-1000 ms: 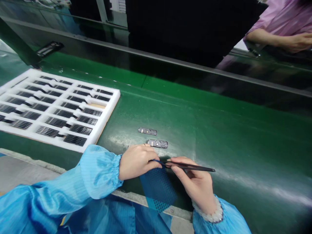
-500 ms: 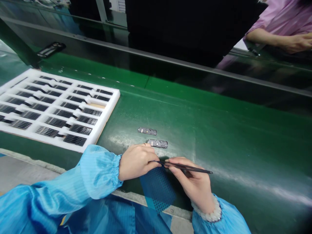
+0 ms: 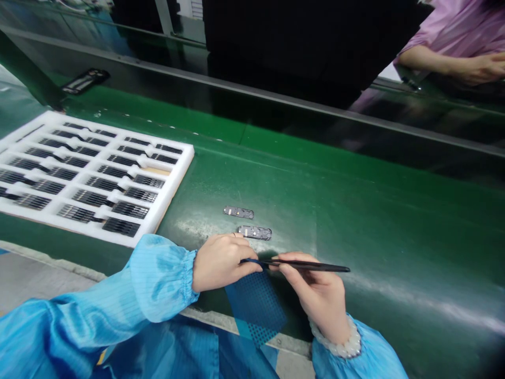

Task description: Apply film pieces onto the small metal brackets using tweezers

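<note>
Left hand point(image 3: 223, 263): lower centre of the frame, thumb and fingers pinching the top edge of the blue perforated sheet point(image 3: 258, 302)
Right hand point(image 3: 321, 289): just to its right, pinching the black tweezers point(image 3: 329, 267)
Tweezer tips: pointing left at the sheet's edge; contact is hard to make out
Sheet position: lower centre, across the worktop point(image 3: 374, 226)'s near edge
Upper slim part point(image 3: 239, 212): centre
Lower slim part point(image 3: 256, 232): just beside the left hand
White tray point(image 3: 184, 166): left side, dark strips in compartments
</note>
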`<state>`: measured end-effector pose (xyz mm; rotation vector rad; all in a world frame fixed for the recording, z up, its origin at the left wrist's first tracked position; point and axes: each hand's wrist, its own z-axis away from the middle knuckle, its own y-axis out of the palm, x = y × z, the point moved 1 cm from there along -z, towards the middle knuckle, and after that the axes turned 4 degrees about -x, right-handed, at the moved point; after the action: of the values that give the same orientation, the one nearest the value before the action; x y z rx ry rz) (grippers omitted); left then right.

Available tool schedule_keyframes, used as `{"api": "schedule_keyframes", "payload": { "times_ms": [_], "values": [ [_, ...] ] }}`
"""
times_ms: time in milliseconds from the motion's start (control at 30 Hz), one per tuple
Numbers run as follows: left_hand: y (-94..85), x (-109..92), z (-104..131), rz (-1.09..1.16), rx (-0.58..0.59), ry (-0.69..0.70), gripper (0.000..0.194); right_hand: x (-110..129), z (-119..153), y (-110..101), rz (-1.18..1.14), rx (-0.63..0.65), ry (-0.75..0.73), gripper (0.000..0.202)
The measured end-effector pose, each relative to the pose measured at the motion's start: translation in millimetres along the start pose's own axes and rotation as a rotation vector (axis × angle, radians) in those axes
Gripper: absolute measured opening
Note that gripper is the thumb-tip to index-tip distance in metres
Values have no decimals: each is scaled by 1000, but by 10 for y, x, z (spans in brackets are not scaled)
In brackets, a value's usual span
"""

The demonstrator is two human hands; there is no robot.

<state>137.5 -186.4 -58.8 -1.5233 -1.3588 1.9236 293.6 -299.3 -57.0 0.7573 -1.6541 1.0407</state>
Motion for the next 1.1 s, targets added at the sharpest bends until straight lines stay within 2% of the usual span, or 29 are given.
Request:
{"api": "schedule_keyframes", "payload": {
  "times_ms": [100, 233, 333, 500, 633, 767, 1100],
  "values": [
    [23, 8, 14, -52, -29, 43, 17, -43, -43, -1, -71, -79, 153, 11],
    [79, 20, 33, -212, -126, 200, 20, -142, -176, 4, -181, -227, 335, 24],
    [96, 8, 37, -355, -190, 276, 30, -184, -288, 17, -246, -294, 400, 29],
    [28, -38, 25, -437, -246, 334, 39, -194, -379, 70, -274, -291, 425, 30],
    [-35, 5, -15, -473, -324, 233, 33, -212, -390, 101, -266, -286, 446, 30],
    [-26, 89, -68, -498, -314, 114, 25, -224, -399, 108, -247, -282, 458, 32],
    [3, 111, -79, -512, -323, 123, 19, -225, -401, 119, -239, -298, 461, 32]
  ]
}}
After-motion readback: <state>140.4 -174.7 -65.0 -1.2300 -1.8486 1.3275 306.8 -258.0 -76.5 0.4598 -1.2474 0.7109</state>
